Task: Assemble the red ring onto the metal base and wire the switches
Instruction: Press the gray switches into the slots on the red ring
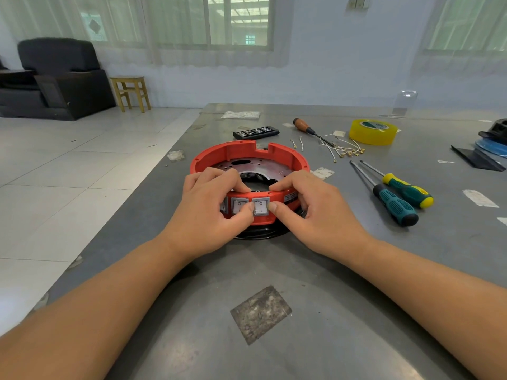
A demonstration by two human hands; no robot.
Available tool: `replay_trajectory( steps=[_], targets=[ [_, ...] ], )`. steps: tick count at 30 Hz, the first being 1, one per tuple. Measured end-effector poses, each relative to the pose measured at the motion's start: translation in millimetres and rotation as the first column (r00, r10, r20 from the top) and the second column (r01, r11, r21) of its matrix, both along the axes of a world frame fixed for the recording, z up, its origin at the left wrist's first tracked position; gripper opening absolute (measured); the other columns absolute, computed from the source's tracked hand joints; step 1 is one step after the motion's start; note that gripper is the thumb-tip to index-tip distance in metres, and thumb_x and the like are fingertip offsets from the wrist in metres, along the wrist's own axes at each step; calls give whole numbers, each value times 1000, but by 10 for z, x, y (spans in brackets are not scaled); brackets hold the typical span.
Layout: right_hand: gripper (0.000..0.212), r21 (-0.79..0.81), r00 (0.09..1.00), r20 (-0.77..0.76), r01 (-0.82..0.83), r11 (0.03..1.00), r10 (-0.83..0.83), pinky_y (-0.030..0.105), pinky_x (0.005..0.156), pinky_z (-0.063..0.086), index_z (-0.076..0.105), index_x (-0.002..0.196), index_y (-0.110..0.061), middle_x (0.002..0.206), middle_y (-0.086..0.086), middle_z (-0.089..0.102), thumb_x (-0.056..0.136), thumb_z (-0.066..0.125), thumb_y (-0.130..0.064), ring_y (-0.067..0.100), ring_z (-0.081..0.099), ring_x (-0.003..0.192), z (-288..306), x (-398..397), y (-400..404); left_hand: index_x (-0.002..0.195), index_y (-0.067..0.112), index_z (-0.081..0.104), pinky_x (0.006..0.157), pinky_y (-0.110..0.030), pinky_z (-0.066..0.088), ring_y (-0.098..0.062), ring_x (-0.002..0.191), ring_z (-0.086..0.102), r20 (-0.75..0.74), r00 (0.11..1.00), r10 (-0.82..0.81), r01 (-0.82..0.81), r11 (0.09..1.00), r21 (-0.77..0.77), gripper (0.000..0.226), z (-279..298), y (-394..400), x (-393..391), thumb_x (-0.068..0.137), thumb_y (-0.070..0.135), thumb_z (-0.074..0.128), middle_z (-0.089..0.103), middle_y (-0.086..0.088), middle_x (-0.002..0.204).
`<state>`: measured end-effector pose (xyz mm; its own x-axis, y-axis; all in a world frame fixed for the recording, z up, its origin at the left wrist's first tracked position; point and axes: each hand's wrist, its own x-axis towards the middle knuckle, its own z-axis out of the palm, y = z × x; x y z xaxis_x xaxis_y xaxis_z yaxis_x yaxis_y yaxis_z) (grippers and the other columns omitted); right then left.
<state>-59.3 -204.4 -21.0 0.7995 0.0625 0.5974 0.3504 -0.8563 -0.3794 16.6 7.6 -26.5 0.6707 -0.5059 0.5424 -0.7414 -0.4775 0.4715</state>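
Observation:
A red ring [247, 152] sits around a metal base [258, 167] in the middle of the grey table. Grey rocker switches [260, 206] are set in the ring's near wall. My left hand [208, 207] grips the near rim, fingers curled over the top edge and thumb against the left side of the right-hand switch. My right hand [310, 209] grips the rim beside it, forefinger over the top edge and thumb against that switch's right side. A bundle of white wires [345, 149] with brass terminals lies behind the ring to the right.
Two green-handled screwdrivers [395, 196] lie right of the ring. A wooden-handled screwdriver [307, 128], a roll of yellow tape [373, 131] and a black bit case [256, 132] lie farther back. The table's left edge [153, 185] runs close to the ring.

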Motion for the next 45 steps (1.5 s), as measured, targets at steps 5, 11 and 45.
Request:
replay_trajectory(
  steps=[5,11,45],
  targets=[
    [38,-59,1000,-31,-2,998,0,10,84,39,61,120,-30,110,-17,54,95,56,-57,-1,50,102,-15,-10,8,111,23,69,111,-38,38,-7,126,51,79,993,-85,89,995,-51,36,51,90,55,92,47,50,62,14,116],
    [30,18,998,-54,45,999,-44,10,82,39,66,106,-29,103,-16,58,91,64,-55,2,53,99,22,27,72,113,18,75,110,-23,39,2,125,52,50,992,-114,114,994,4,47,88,363,267,95,51,47,69,11,119],
    [55,-228,997,25,74,971,-71,36,96,47,70,114,-30,124,-7,54,82,60,-74,14,52,111,55,31,-429,102,21,80,106,-10,29,10,123,47,156,985,79,-55,987,-154,35,148,240,177,96,31,47,72,16,110]
  ],
)
